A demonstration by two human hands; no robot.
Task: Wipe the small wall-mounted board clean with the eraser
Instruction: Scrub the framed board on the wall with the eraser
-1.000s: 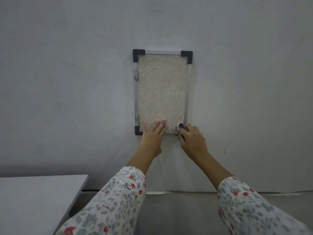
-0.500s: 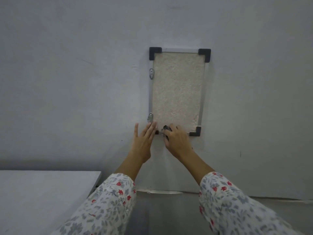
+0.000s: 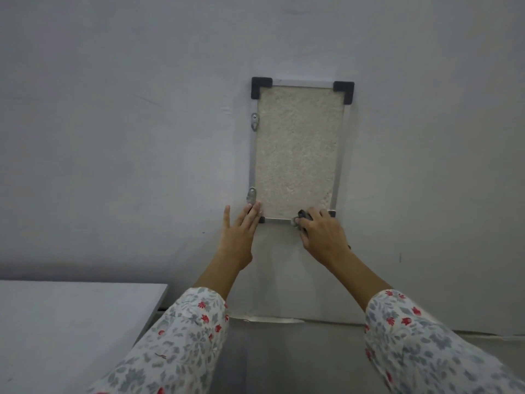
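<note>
A plain grey wall (image 3: 113, 137) fills the view. A pale grey table (image 3: 71, 322) stands at lower left against it

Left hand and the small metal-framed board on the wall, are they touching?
Touching. The head view shows the left hand flat, its fingertips overlapping the board's bottom-left corner.

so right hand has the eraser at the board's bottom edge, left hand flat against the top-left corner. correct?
Not quite. The left hand is flat against the bottom-left corner of the board, not the top-left; its fingertips reach the lower mounting clip. The rest holds: the right hand holds the eraser at the bottom edge. The head view shows this.
</note>
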